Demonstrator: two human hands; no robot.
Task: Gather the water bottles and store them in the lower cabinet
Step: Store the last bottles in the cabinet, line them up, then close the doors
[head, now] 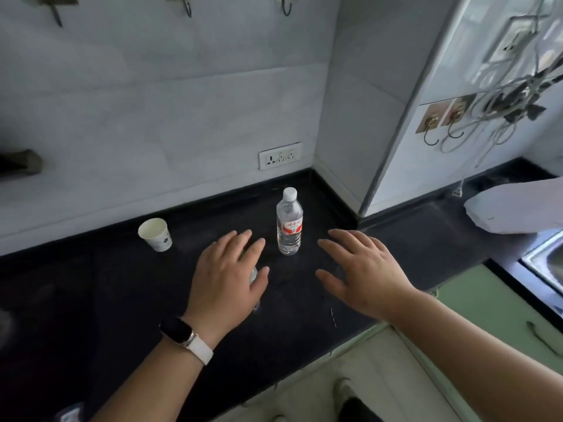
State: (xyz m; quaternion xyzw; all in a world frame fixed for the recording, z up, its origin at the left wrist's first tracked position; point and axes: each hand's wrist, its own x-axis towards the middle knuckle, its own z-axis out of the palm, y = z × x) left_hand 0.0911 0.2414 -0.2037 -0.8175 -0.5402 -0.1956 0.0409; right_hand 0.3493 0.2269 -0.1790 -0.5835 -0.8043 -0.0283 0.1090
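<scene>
A clear water bottle point(289, 222) with a white cap and a red label stands upright on the black countertop point(91, 284), near the back corner. My left hand point(227, 275), with a watch on its wrist, is spread palm down just left of and in front of the bottle. A bit of clear plastic point(253, 274) shows under its thumb side, and the hand hides the rest of it. My right hand point(359, 269) hovers open to the right of the bottle, fingers straight, touching nothing. Pale green lower cabinet fronts point(487, 303) run below the counter edge on the right.
A white paper cup point(155, 234) stands on the counter at the left. A wall socket point(279, 155) sits behind the bottle. At the right are a white bag point(518, 208), a steel sink point(545, 263), and hooks with hanging cables point(499, 105).
</scene>
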